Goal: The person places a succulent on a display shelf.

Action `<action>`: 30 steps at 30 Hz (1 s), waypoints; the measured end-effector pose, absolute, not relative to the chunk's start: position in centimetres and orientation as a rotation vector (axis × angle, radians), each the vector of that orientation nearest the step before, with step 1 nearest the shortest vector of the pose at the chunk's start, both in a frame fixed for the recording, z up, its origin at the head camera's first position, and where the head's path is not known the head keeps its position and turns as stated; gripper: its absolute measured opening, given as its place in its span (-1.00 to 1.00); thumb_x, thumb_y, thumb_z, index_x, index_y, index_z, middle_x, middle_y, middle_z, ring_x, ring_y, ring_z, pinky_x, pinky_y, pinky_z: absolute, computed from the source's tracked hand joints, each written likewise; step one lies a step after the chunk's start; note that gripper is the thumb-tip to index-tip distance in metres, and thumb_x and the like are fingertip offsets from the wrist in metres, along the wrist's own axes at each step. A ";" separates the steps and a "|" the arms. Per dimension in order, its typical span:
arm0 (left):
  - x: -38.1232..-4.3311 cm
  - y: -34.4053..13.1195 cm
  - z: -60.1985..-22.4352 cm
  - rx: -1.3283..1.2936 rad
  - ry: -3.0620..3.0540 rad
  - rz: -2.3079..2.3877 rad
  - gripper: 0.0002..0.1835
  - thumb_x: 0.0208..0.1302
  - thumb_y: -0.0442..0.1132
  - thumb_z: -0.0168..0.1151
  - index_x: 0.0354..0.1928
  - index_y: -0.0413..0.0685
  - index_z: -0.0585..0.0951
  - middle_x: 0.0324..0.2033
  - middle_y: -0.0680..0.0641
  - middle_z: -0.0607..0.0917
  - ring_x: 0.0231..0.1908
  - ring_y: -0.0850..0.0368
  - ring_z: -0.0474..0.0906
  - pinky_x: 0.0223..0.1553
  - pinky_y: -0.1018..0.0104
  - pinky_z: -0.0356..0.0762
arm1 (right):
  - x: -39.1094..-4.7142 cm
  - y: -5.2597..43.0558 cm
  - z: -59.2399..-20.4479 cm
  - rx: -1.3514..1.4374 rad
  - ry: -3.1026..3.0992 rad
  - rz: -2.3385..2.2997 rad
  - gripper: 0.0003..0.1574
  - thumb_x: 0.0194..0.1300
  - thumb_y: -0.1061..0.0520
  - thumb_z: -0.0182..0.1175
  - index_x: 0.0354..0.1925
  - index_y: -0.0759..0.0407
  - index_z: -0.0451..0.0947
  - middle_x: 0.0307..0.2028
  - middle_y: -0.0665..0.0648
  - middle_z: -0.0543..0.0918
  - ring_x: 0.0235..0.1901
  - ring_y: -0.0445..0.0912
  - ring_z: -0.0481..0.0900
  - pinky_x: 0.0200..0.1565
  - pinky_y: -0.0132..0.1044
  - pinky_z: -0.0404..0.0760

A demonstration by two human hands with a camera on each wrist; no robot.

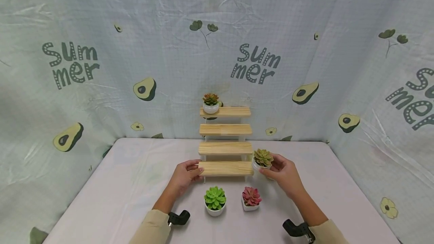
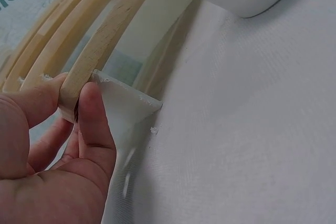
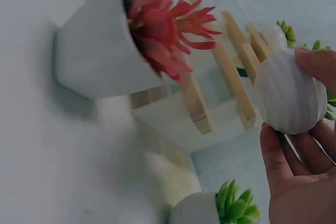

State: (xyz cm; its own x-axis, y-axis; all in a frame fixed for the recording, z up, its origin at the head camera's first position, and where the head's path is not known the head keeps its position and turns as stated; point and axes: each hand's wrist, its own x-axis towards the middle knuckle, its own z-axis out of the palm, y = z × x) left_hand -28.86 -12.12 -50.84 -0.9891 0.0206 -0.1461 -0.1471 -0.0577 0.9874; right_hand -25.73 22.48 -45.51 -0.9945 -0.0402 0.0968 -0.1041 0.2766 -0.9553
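Note:
A wooden four-step shelf stand [image 1: 225,148] with clear side supports stands at the table's back middle. My left hand [image 1: 184,174] pinches the left end of its lowest board [image 2: 86,69] between thumb and fingers. To the right of the stand, my right hand [image 1: 285,172] grips a white ribbed pot [image 3: 291,93] holding an olive-green succulent [image 1: 263,157]. The pot is beside the lower boards; whether it touches them I cannot tell. In front of the stand are a bright green succulent [image 1: 215,199] in a round white pot and a red succulent [image 1: 251,197] in a square white pot.
A reddish-green succulent [image 1: 211,102] in a white pot sits on the top board's left end. Another potted green succulent [image 3: 239,205] shows in the right wrist view, hidden behind my right hand in the head view. Printed cloth [image 1: 169,59] hangs behind the white table [image 1: 129,183].

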 end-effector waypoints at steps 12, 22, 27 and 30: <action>-28.8 -12.0 -50.6 -0.136 2.075 2.203 -0.57 0.35 -0.51 0.27 0.24 -0.43 0.54 -0.20 -0.15 0.63 -0.32 0.16 0.65 -0.28 0.34 0.75 | -28.9 21.2 -43.1 0.297 -2.414 1.871 -0.14 0.20 0.11 0.52 0.38 0.28 0.43 0.28 0.34 0.57 0.22 -0.01 0.62 0.10 -0.48 0.65; -28.8 -12.2 -50.7 -0.131 2.074 2.185 -0.56 0.35 -0.48 0.30 0.24 -0.42 0.54 -0.20 -0.13 0.61 -0.32 0.17 0.64 -0.29 0.37 0.74 | -30.7 20.4 -41.1 0.323 -2.426 1.886 -0.05 0.21 0.04 0.52 0.45 0.25 0.36 0.32 0.32 0.54 0.31 0.11 0.55 0.08 -0.49 0.65; -28.7 -12.2 -50.6 -0.113 2.060 2.200 -0.55 0.35 -0.49 0.29 0.25 -0.46 0.51 -0.22 -0.11 0.60 -0.33 0.18 0.63 -0.30 0.39 0.74 | -31.7 20.1 -39.9 0.333 -2.416 1.915 -0.07 0.24 0.07 0.49 0.47 0.24 0.34 0.34 0.32 0.53 0.31 0.13 0.54 0.08 -0.49 0.65; -28.7 -12.2 -50.7 -0.118 2.060 2.199 -0.55 0.35 -0.49 0.29 0.25 -0.45 0.52 -0.22 -0.12 0.60 -0.32 0.18 0.63 -0.30 0.38 0.74 | -32.2 20.0 -39.2 0.340 -2.419 1.906 -0.09 0.25 0.08 0.49 0.46 0.22 0.36 0.33 0.32 0.53 0.25 0.02 0.58 0.07 -0.51 0.64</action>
